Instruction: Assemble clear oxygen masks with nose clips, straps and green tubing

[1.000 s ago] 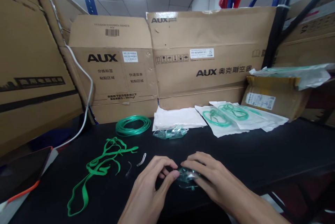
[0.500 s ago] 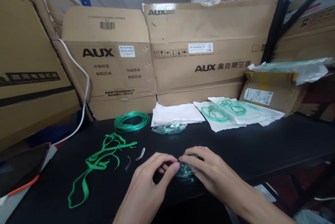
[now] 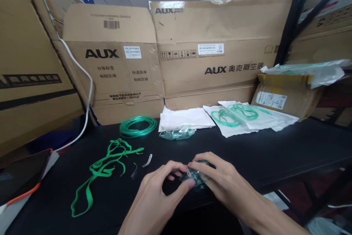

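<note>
My left hand (image 3: pixel 162 187) and my right hand (image 3: pixel 220 183) meet over a small clear green plastic mask (image 3: pixel 195 178) near the front of the black table (image 3: pixel 275 158). Both hands pinch it with curled fingers, the left thumb under it and the right fingers over it; most of the mask is hidden. Green elastic straps (image 3: pixel 106 169) lie to the left. Two small metal clips (image 3: pixel 147 160) rest between the straps and my hands.
A coil of green tubing (image 3: pixel 138 126), more clear mask parts (image 3: pixel 177 133), white pouches (image 3: pixel 187 118) and sealed bags with green tubing (image 3: pixel 233 117) lie behind. Cardboard AUX boxes (image 3: pixel 176 55) wall the back. A phone (image 3: pixel 22 176) sits at the left edge.
The view has tipped down slightly. My hands have drawn closer on the mask, and the left thumb now presses under it.
</note>
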A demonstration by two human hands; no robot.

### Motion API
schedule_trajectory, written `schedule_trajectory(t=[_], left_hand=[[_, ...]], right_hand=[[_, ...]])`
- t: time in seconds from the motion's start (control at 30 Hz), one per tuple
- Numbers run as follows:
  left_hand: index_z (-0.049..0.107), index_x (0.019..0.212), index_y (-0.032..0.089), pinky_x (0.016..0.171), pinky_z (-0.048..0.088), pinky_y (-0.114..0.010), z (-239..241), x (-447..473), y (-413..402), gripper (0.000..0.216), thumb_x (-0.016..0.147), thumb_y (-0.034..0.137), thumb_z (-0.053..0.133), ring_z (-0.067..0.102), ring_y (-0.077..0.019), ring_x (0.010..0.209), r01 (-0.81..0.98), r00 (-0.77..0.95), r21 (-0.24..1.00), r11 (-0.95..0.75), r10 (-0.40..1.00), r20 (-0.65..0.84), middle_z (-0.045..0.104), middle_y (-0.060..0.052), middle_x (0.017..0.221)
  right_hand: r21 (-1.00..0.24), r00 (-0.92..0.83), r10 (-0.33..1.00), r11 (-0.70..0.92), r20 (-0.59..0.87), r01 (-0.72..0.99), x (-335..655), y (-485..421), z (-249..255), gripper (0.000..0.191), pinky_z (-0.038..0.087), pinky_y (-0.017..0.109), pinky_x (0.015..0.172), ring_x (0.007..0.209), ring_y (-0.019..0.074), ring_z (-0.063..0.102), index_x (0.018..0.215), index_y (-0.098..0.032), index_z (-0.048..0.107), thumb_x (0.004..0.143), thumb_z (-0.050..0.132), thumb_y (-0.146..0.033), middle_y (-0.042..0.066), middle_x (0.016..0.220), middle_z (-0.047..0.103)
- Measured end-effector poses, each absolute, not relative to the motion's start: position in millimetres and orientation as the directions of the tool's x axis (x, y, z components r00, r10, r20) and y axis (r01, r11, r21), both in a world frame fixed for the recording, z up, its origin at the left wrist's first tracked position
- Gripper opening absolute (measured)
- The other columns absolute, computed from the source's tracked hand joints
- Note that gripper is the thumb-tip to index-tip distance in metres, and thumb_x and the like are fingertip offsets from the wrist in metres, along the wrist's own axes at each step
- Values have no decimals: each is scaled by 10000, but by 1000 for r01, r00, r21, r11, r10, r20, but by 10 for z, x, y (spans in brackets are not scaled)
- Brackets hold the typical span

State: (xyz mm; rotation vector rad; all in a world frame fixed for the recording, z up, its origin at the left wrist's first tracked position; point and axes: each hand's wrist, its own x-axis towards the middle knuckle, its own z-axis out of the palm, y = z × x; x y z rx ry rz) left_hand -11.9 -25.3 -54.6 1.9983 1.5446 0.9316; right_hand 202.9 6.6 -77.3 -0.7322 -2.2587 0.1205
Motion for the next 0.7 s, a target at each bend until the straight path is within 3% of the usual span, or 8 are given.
schedule_trajectory(t=[0.53,0.7], left_hand=[[733,950,324,820,589,-229,-582,-175,-221,60,915,356,695,740,-156,867,526,176,728,-439,894,412,791,65,969],[773,1048,344,789,614,-199,-580,-180,-192,201,852,301,762,759,-148,838,518,185,679,-520,843,505,815,70,977]], right_hand=[[-118,-460,352,879,815,462,1973,0,-749,399,632,322,800,972,230,675,1307,-164,593,964,486,10,150,1153,660],[-111,-458,346,878,819,465,1970,-19,-752,439,625,291,834,996,215,680,1306,-153,608,941,457,38,147,1157,657]])
